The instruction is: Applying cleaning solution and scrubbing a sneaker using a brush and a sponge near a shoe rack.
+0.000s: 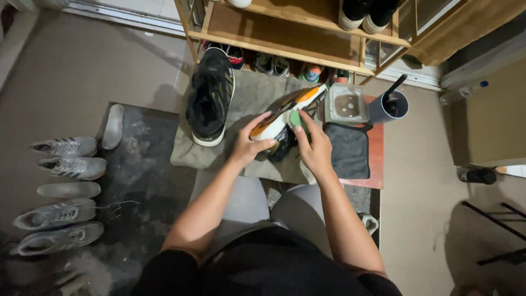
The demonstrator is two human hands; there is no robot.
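Head view: left hand (249, 147) and right hand (313, 145) fingers clasp orange-white sneaker (285, 112), toe pointing up-right

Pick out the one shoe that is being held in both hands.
The orange, white and black shoe, gripped between the left hand and right hand. The black shoe lies untouched on the cloth, and the grey shoes sit on the floor.

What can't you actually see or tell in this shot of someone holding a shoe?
All from the head view:
- The orange and white shoe: its far side is hidden by the left hand and right hand.
- The small green thing at the right fingertips: too small to identify.
- Shoes on the wooden rack: cut off by the top edge.
- The dark cup: its contents are too dark to see.
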